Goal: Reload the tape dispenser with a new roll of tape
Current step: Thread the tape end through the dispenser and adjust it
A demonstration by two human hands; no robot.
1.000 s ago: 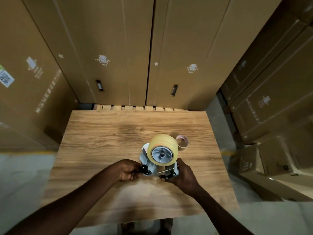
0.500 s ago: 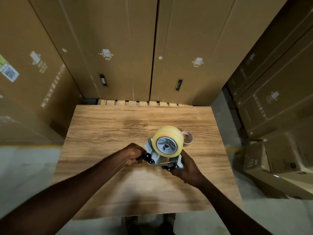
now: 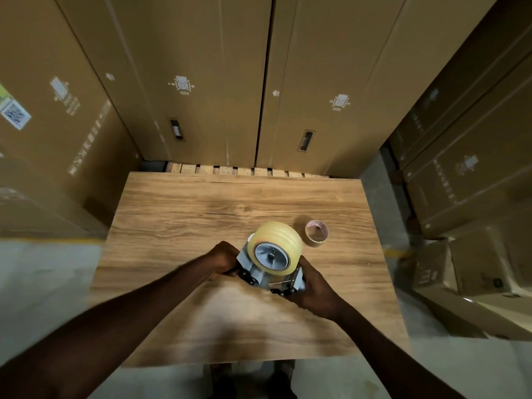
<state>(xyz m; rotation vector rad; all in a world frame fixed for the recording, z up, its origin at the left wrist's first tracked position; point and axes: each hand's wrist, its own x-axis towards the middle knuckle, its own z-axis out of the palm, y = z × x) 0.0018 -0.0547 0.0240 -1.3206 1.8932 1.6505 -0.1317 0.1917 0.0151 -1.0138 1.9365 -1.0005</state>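
Observation:
A grey metal tape dispenser is held just above the wooden table. A full yellowish roll of tape sits on its hub, the grey hub facing me. My left hand grips the dispenser's handle on the left side. My right hand holds the front end by the rollers and blade. An empty cardboard tape core lies on the table just right of the roll, apart from it.
Tall cardboard boxes stand behind the table on a wooden pallet. More boxes are stacked at the right and left. Grey floor surrounds the table.
The view has shifted slightly; the dispenser with the roll has tilted a little between my hands. Both hands keep their grip. The empty core has not moved.

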